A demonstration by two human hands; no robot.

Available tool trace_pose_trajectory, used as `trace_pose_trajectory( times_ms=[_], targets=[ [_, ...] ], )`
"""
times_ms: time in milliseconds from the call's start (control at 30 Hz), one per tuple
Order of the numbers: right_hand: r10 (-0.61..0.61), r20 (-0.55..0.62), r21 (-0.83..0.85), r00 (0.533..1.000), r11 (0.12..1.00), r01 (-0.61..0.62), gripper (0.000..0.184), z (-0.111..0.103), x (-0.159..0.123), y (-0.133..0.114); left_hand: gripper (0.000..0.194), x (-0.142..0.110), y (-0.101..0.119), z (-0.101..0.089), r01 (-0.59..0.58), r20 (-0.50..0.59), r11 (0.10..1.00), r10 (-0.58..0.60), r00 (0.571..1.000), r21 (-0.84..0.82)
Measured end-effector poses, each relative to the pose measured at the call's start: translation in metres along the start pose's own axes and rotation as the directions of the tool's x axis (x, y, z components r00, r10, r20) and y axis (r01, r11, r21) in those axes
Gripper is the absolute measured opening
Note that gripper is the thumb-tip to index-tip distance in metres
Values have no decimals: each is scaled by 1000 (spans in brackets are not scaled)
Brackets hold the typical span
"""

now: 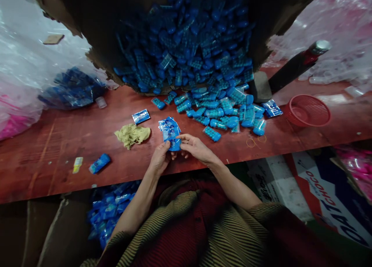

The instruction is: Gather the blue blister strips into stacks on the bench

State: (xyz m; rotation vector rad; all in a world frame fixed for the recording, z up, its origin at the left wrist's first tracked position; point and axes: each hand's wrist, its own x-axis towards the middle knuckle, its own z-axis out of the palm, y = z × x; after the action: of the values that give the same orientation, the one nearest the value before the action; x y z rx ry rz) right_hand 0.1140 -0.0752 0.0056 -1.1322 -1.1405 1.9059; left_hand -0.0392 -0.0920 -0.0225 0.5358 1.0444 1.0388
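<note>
Between my two hands is a blue printed packet [172,137], held over the near edge of the red table [133,100]. My left hand [161,155] pinches its lower left side with the thumb on top. On its right side, the fingers of my right hand [197,147] are closed on the same packet. Just beyond it lie more blue packets [166,123], partly covered by the one I hold. A crumpled yellowish cloth [132,135] rests to the left, with a single blue packet [141,116] behind it. Another filled blue packet [100,163] lies farther left.
A torn cardboard box [95,30] spills small clear containers with blue ends [215,112] onto the table. On the right are a red plastic basket [309,111], a dark bottle [299,63] and rubber bands [255,141]. Blue packets [109,209] fill a space below the table's edge.
</note>
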Motion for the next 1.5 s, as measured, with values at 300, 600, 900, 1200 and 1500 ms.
trace_pose_trajectory(
  times_ms=[300, 600, 900, 1200, 1500],
  targets=[
    [-359, -285, -453, 889, 868, 206, 35, 10, 2, 16, 36, -1, -1, 1, 8, -114, 992, 6, 993, 123],
    [-484, -180, -622, 857, 730, 282, 30, -11, -6, 10, 31, -3, -6, 3, 137, -68, 960, -158, 985, -245],
    [-556, -312, -949, 771, 220, -225, 27, -67, -25, 33, 28, -8, -2, 7, 164, -63, 950, -187, 980, -265],
    [-518, -150, -642, 842, 699, 315, 28, -40, -26, 11, 34, -2, -9, 3, 32, -104, 992, -45, 994, -124],
    [-634, 14, -733, 774, 519, 439, 30, -24, -36, 10, 34, -2, -11, 5, 8, -132, 994, -22, 991, -108]
  ],
)
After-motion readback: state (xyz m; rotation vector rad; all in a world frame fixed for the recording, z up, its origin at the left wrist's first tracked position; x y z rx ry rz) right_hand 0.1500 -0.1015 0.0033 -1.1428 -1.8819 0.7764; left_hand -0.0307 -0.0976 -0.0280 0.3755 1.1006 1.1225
